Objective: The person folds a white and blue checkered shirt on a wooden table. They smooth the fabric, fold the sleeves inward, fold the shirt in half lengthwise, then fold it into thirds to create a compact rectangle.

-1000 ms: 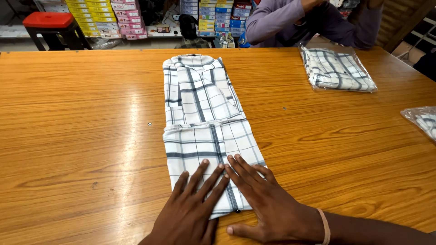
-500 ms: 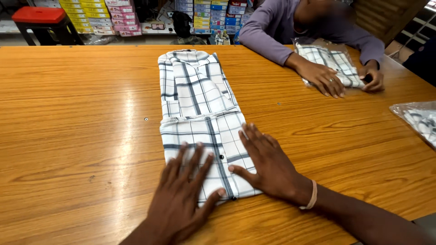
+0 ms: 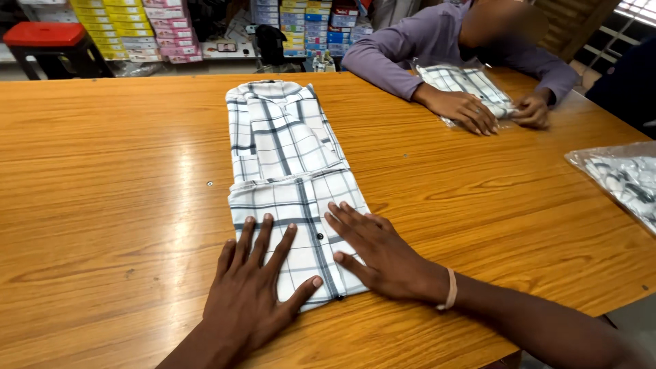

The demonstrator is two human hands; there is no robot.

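Observation:
A white shirt with a dark check pattern (image 3: 283, 157) lies folded lengthwise on the wooden table (image 3: 123, 184), collar at the far end. Its lower part is folded up over the body. My left hand (image 3: 256, 287) lies flat with fingers spread on the near left of that folded part. My right hand (image 3: 379, 253) presses flat on the near right edge of the shirt, a light band on its wrist. Neither hand grips anything.
Across the table a person in a purple sleeve (image 3: 403, 58) rests both hands on a bagged checked shirt (image 3: 465, 85). Another bagged shirt (image 3: 622, 178) lies at the right edge. A red stool (image 3: 44, 37) and stacked coloured boxes (image 3: 130, 27) stand beyond the table.
My hands have slid apart a little on the shirt's folded lower part, and the view has tilted so the person opposite, hands on a bagged shirt, is now seen.

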